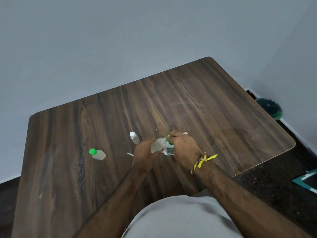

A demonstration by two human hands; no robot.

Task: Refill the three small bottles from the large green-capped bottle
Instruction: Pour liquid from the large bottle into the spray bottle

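My left hand (145, 156) grips a small translucent bottle (157, 145), tilted with its neck toward the right. The fingers of my right hand (184, 146) are closed on the green cap (167, 137) at that neck. Just below, a white-labelled bottle with green on it (169, 149) stands on the table, mostly hidden by my right hand. A small green-capped bottle (98, 154) with pale liquid sits apart to the left. A small clear bottle with a white cap (134, 137) stands just behind my left hand.
The dark wooden table (214, 103) meets a grey wall at the back. A thin white stick (130, 154) lies left of my left hand. A small white item (185, 133) peeks out behind my right hand. A green bin (271, 109) stands on the floor beyond the right edge.
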